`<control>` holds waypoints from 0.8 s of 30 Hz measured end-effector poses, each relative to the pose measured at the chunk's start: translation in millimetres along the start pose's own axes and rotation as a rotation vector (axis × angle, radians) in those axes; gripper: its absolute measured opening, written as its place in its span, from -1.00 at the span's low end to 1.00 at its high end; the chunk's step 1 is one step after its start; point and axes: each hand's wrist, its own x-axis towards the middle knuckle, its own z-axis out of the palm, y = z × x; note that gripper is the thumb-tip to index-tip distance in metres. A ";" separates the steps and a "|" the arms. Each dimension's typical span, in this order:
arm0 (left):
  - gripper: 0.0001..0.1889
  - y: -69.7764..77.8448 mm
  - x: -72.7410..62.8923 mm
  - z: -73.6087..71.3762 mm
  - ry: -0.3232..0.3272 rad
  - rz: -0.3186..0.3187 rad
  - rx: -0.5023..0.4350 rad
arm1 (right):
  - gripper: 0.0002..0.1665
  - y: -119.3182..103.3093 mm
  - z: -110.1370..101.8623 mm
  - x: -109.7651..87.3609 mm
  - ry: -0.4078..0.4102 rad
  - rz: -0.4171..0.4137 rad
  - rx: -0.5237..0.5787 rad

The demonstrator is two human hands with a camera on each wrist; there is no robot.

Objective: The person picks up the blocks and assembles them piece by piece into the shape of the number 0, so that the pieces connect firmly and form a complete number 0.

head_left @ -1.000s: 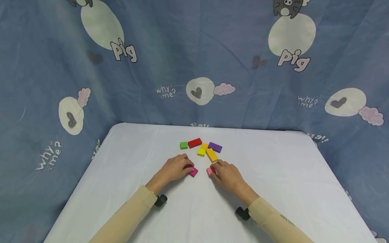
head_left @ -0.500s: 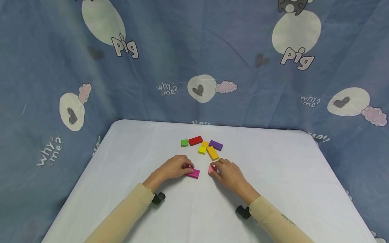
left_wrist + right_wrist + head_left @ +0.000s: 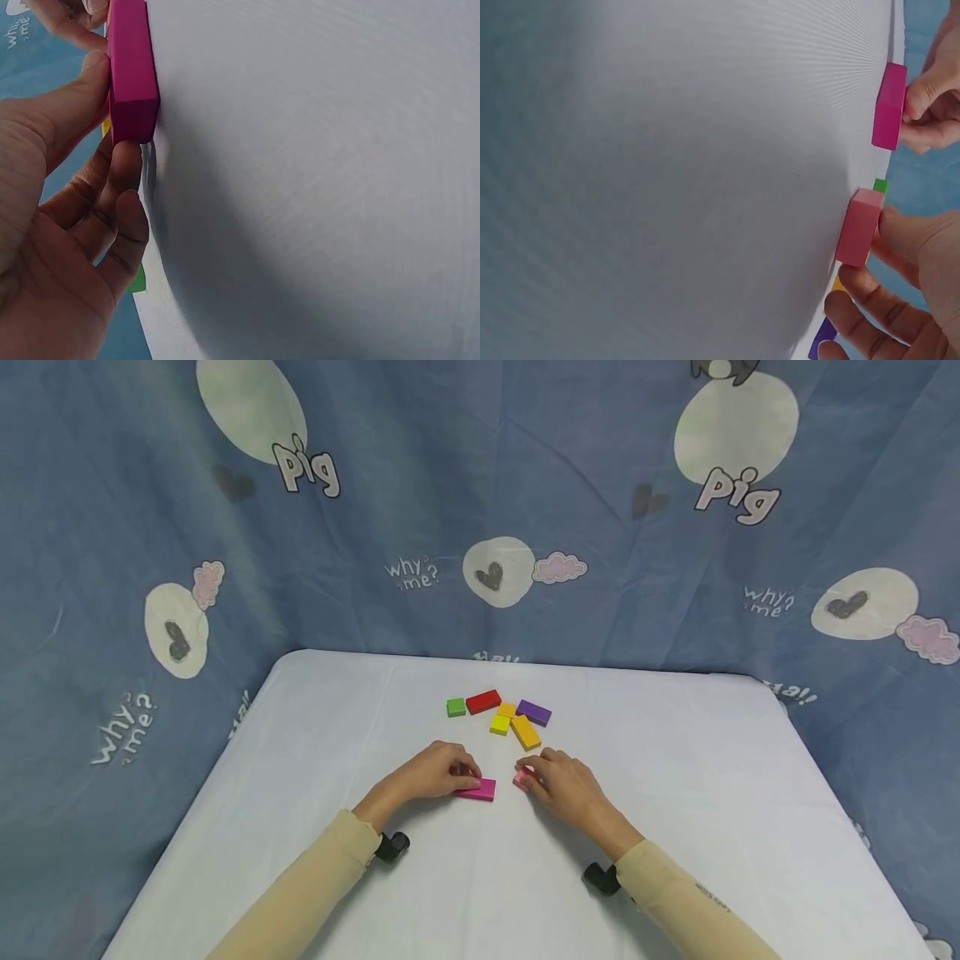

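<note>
A long magenta block [image 3: 482, 789] lies on the white table with its long side running left to right. My left hand [image 3: 431, 772] holds it near its left end, thumb against the near side and fingertips at its end in the left wrist view. To the right, across a small gap, my right hand [image 3: 568, 787] pinches a shorter pink block [image 3: 859, 229] between thumb and fingers. In the head view the fingers hide part of the pink block, and its visible end faces the magenta one.
Behind the hands lie a green block [image 3: 456, 707], a red block [image 3: 483, 702], a small orange block [image 3: 507, 710], a yellow block [image 3: 500, 725], a longer orange block [image 3: 526, 732] and a purple block [image 3: 534, 712]. A printed blue cloth [image 3: 420, 510] hangs behind the table.
The magenta block has turned from a slant to nearly straight across, its exposed end growing longer beside the left hand. The pink block has turned a little in the right hand's fingers.
</note>
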 end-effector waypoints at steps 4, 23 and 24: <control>-0.88 -0.8 -0.1 1.0 -0.013 0.009 -0.022 | -0.69 0.0 -0.1 0.8 0.009 -0.001 0.011; -0.91 6.4 -4.6 3.4 -0.072 0.026 -0.086 | -0.77 0.3 -3.2 -1.6 -0.046 0.083 0.134; -0.91 6.6 -4.8 3.4 -0.077 0.028 -0.091 | -0.77 0.8 -3.3 -1.4 -0.045 0.084 0.136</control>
